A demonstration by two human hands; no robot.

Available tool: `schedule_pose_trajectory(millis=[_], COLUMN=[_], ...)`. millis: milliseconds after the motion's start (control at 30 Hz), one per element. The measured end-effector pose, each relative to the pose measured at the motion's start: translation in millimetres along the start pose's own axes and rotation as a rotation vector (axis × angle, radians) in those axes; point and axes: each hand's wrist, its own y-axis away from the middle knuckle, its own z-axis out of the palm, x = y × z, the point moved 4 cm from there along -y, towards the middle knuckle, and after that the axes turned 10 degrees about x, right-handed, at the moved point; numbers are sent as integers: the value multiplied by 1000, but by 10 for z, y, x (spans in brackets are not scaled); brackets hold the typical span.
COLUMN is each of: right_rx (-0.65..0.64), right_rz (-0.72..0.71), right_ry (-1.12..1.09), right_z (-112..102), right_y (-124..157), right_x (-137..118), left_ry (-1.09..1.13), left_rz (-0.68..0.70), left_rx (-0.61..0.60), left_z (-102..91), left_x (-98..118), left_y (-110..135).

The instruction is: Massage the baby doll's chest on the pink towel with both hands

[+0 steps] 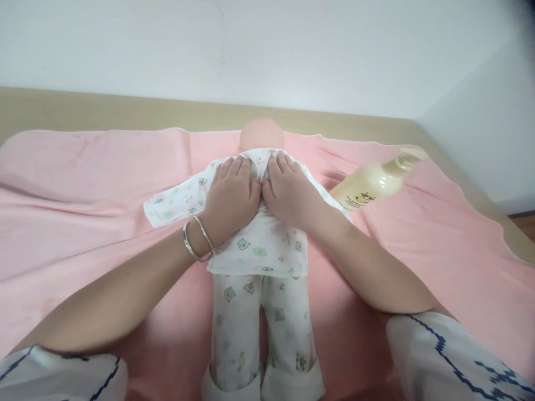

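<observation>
Left grip (232, 195) and right grip (292, 192) unclenched, flat on printed cloth top (261, 253), round head (262, 134)

Pale yellow pump bottle (371, 184) on pink blanket (83, 172)

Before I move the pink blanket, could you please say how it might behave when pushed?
The blanket is probably floppy, since it lies wrinkled. It might drag the doll lying on it, or resist sliding, as the left hand and right hand rest on the doll.

doll (259, 248) | bald | wht PJs (273, 264), grn animal prints | flat, legs (288, 328) twd cam | on pink blanket (104, 167)
</observation>
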Motion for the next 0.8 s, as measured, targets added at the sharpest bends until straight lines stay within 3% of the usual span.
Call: schedule_pose_trajectory(millis=[233, 333, 467, 600, 800], right_rx=[-55, -100, -68, -70, -19], right_rz=[24, 63, 57, 52, 119], right_ry=[-57, -82, -45, -22, 133], right_z=[-42, -27, -22, -81, -152], right_y=[-14, -24, -51, -25, 141], right_x=[13, 27, 34, 13, -146], left_ry=[-92, -208, -255, -171, -214], left_rz=[45, 119, 290, 292, 211], left_rx=[-37, -97, -131, -79, -71], left_z=[-66, -155, -234, -240, -65], left_x=[99, 256, 374, 207, -28], left_y=[45, 157, 197, 60, -36])
